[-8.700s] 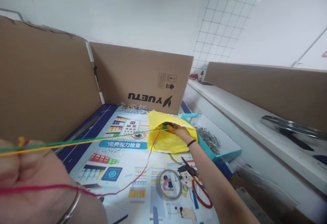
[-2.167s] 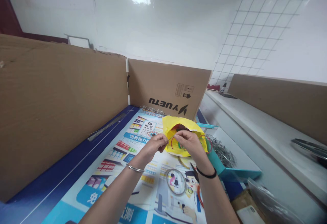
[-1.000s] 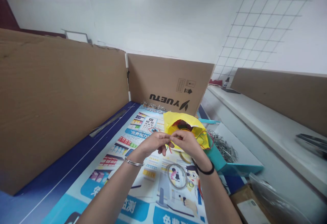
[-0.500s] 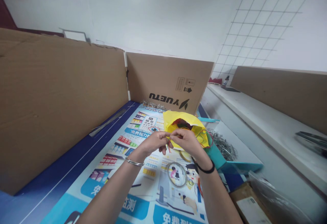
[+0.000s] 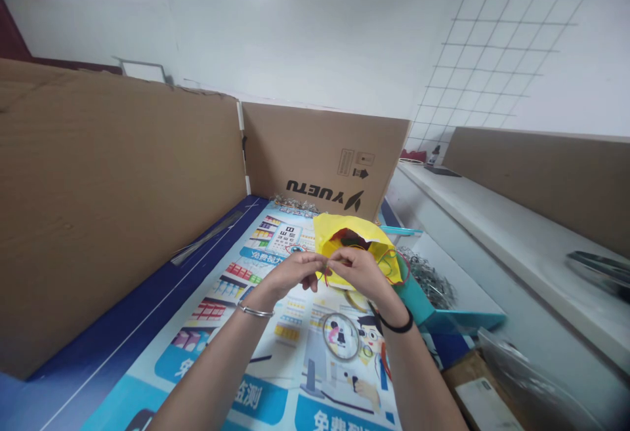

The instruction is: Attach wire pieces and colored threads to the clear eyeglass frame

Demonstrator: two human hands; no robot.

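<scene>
My left hand (image 5: 293, 275) and my right hand (image 5: 361, 275) meet at the fingertips above the printed sheet. Both are closed in a pinch on a small bundle of thin strands (image 5: 327, 279), red and dark ends of which hang below the fingers. Whether these are wires or cords I cannot tell, and the fingers hide most of them. Just behind the hands lies an open yellow bag (image 5: 331, 227) with a dark red inside. Red and green strands (image 5: 406, 268) loop out over its right side.
A teal-edged white box (image 5: 462, 321) holds a tangle of grey metal pieces (image 5: 433, 280) at the right. Cardboard panels (image 5: 315, 142) stand at the back and left. Flat strips (image 5: 207, 237) lie at left, a ring-shaped coil (image 5: 340, 336) in front, a cardboard box (image 5: 470, 378) at lower right.
My left hand has shifted very slightly, and the strand ends under the fingertips hang a little differently. Both hands keep their pinch; the bag and box stay put.
</scene>
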